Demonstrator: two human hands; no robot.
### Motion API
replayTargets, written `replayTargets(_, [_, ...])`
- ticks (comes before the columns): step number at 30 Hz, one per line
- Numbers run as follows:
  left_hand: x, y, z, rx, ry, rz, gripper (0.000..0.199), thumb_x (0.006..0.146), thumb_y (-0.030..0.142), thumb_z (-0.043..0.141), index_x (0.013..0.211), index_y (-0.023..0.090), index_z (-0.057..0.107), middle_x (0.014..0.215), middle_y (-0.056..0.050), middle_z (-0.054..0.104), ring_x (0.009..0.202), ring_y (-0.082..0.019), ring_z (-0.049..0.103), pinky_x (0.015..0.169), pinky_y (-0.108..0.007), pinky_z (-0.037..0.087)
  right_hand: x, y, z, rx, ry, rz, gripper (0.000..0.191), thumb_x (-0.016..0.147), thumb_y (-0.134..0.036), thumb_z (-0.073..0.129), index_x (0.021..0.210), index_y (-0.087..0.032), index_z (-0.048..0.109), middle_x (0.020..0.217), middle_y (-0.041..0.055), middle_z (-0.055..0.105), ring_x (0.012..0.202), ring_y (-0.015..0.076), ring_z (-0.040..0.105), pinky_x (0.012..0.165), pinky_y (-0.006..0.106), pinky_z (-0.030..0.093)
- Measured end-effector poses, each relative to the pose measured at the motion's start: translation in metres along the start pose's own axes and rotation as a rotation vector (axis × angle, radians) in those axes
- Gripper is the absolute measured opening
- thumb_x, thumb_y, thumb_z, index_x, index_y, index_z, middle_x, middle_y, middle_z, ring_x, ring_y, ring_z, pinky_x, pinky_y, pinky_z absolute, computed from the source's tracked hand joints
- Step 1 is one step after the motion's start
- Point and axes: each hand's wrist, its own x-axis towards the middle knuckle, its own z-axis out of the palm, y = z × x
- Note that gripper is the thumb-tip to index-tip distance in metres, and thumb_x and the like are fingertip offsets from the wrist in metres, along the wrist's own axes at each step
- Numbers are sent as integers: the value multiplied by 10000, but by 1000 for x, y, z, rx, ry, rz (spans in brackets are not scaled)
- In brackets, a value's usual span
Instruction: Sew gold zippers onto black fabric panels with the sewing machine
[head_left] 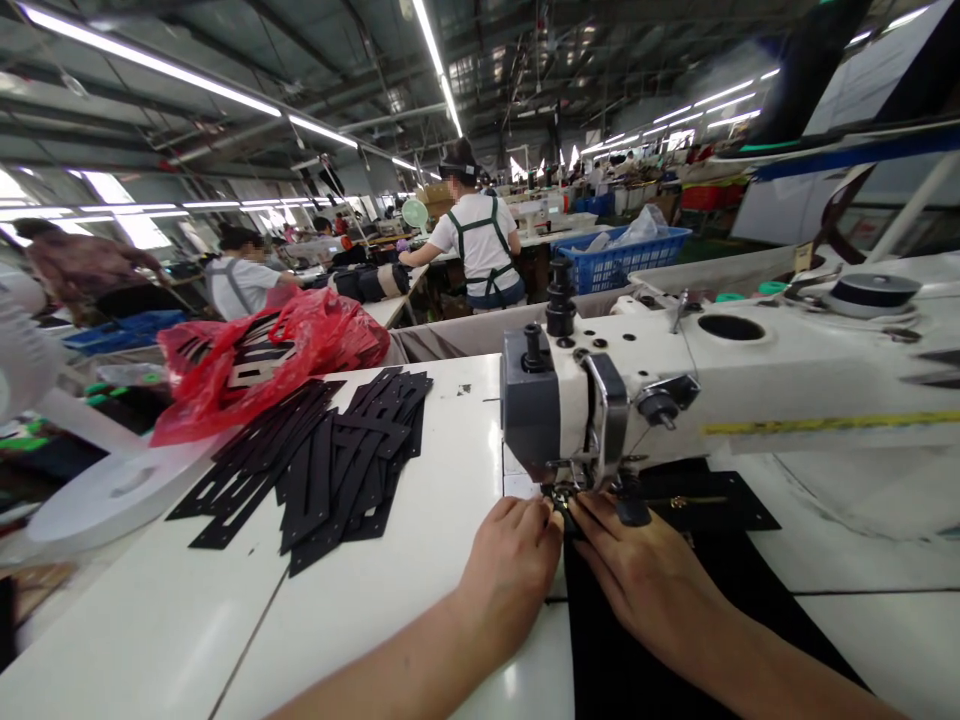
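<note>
Beneath the needle end of the sewing machine, both hands met over dark material at the worktop's right-hand part. From there the black cloth ran back toward the worktop's near edge, its longer visible side pointing at the person and slanting outward to the right. It lay under the right hand and forearm, so that hand was the nearer to its main spread; the left hand stood just beyond its left edge.

The right hand was laid low with its fingers extended over the material, pointing toward the needle, and was not closed into a grip. The left hand's fingers were curled, with thumb and fingertips drawn together just beside the presser foot; whether they pinched a piece of the material, I could not tell.

Crosswise to the cloth, a black panel with a gold-coloured line lay to the right of the hands, under the machine's arm. Whether it was joined to the cloth could not be made out.

Well apart, toward the worktop's far left corner, were a heap of black strips and a red bag.
</note>
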Motion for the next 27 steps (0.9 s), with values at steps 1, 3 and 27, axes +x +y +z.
replayTargets(1, [0,0,0,3,2,1,205,920,136,397,900,90,596,781,-88,600,705,-226,577,608,-354,499,0,1,0,0,4,-1,308,842,-104,425,1092,-104,605,1084,119,638,996,252,591,879,423,489])
replayTargets(3, [1,-2,0,7,1,6,178,907,129,424,903,91,597,779,-86,603,701,-226,578,602,-353,498,1,2,0,3,-2,-1,304,849,-109,420,1091,-107,605,1076,119,641,979,252,598,862,421,495])
replayTargets(27, [4,-13,11,0,-42,6,68,836,95,518,831,128,578,807,-76,603,755,-214,581,652,-351,489,5,10,3,24,-64,36,295,867,-152,422,1118,-169,574,1063,79,639,947,217,598,846,375,480])
